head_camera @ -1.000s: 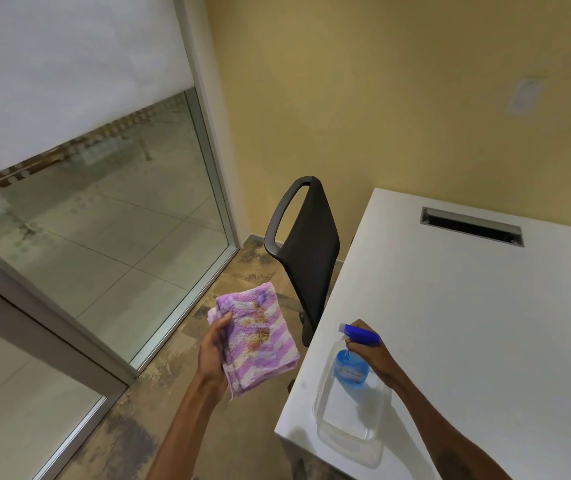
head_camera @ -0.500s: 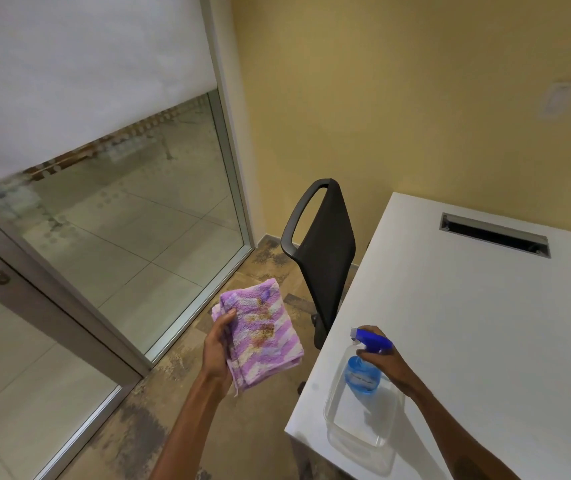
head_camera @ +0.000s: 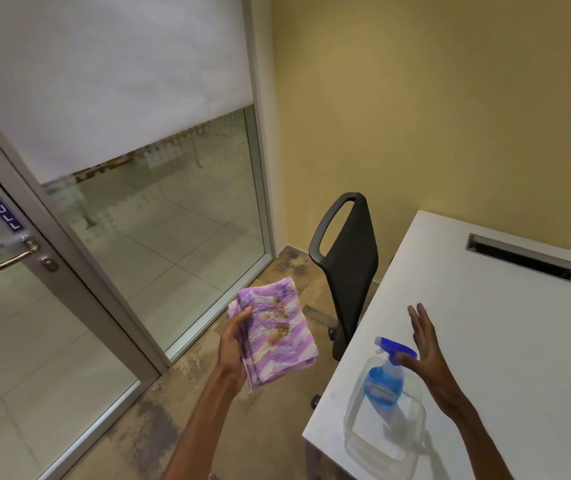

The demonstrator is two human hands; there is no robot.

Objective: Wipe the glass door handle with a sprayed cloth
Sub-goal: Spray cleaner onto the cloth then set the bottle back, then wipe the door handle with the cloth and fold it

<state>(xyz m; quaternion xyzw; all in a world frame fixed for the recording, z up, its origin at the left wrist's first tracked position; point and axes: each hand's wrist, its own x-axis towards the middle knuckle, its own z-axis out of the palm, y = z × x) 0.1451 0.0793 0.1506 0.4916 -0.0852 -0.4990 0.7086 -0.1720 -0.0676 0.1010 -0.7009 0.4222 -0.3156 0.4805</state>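
Observation:
My left hand grips a folded purple-and-white striped cloth with brownish stains, held over the floor. My right hand is spread with fingers apart just right of the spray bottle, its thumb near the blue nozzle. The bottle holds blue liquid and stands in a clear plastic container at the white table's near corner. The brass door handle sits on the glass door at the far left, below a blue PULL sign and well apart from both hands.
A black office chair stands between the cloth and the white table. The table has a cable slot at the back. A fixed glass panel with a frosted top fills the wall beside the door. Yellow wall behind.
My right hand has let go of the spray bottle and spread its fingers. The view has swung left, bringing the door handle and PULL sign into sight. The cloth stays in my left hand.

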